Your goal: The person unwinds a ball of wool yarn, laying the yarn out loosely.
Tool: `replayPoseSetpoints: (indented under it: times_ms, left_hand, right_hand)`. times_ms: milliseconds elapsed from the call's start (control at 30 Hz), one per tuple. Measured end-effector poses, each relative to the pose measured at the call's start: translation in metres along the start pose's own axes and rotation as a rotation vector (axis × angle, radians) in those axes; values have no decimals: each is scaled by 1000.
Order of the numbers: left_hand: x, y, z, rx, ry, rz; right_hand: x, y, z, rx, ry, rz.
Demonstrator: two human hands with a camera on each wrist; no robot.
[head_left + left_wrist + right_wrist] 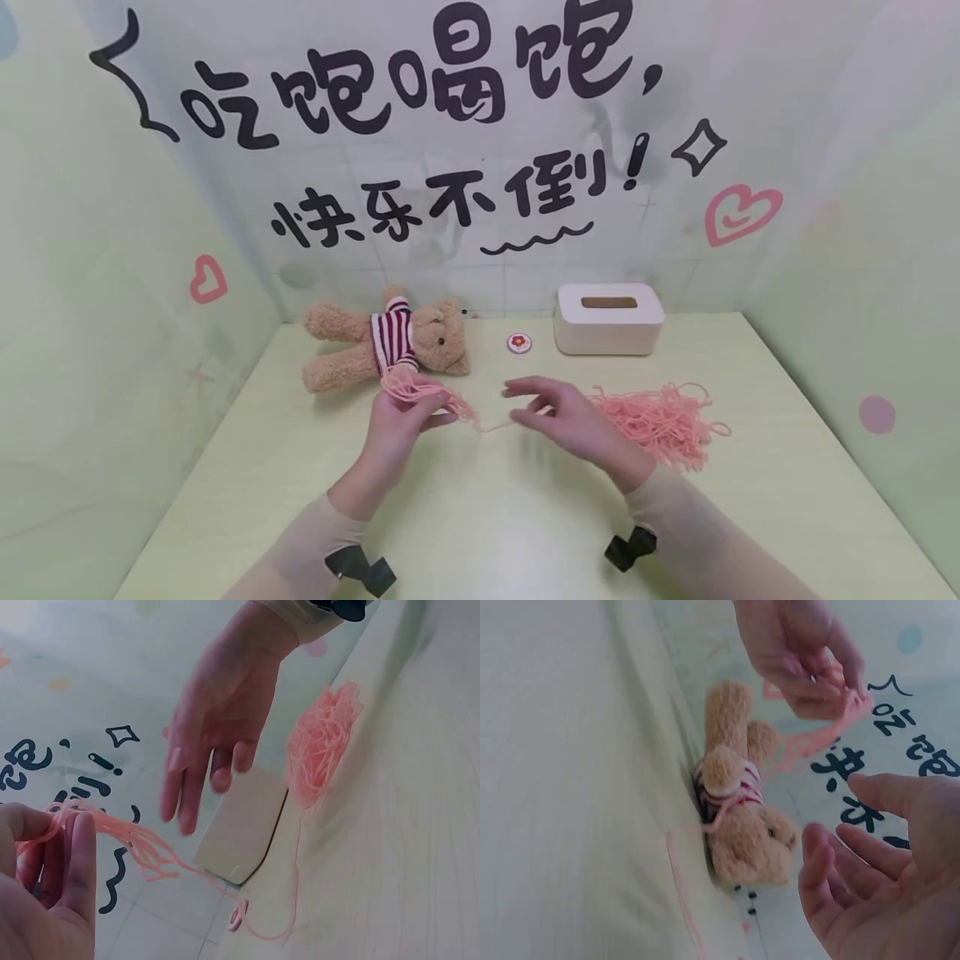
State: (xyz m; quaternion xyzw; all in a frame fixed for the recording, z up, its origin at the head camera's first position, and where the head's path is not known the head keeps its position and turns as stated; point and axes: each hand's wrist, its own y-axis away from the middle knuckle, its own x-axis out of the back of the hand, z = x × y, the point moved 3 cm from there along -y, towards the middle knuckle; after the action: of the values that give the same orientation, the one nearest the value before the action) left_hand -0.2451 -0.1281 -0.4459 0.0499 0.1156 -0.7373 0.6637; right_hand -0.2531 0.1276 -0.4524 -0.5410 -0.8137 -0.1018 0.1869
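My left hand (393,433) pinches a looped bundle of pink yarn (411,388) between thumb and fingers, above the table. From that bundle a single strand (295,874) hangs down and runs across to a loose, tangled yarn pile (663,425) at the right. Between bundle and pile hovers my right hand (573,423), its thumb and fingers apart and softly bent. The right wrist view shows nothing in this hand's grasp.
A teddy bear (393,337) in a striped top lies on its back at the rear left of the table (480,517). Behind the hands are a round flower badge (519,342) and a white tissue box (610,329). Printed walls enclose the back and sides.
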Motion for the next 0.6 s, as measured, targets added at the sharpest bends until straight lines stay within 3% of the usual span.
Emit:
replayPoseSetpoints:
  times_ms: [100,200,333,600]
  left_hand:
    - [-9,3,-2,23,-13,-33]
    - [-9,2,-3,28,-10,-18]
    - [6,-3,-1,2,4,62]
    - [53,-9,8,-36,49,274]
  right_hand:
    - [-25,-6,-3,6,-105,-135]
    - [-32,-8,4,-27,-128,-167]
    - [-17,2,18,-59,-93,-79]
    - [38,41,30,-137,92,145]
